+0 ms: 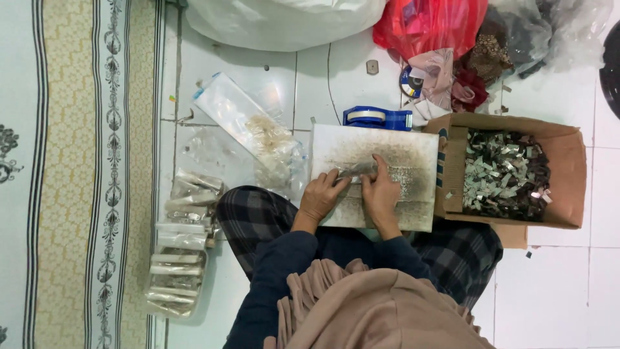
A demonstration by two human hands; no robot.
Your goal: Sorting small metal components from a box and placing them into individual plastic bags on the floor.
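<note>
two hands meet on one white board (pixel 413 152) on the lap: left hand (pixel 321 196) and right hand (pixel 380 192) both curl closed around one small clear packet (pixel 357 170). one cardboard box (pixel 568 161) right; one blue tape dispenser (pixel 378 117) beyond.

Bright, even indoor light falls from overhead. The white tiled floor (pixel 555 284) shows mild glare and only soft, short shadows. Fine detail is slightly soft, with mild bending towards the picture's edges.
</note>
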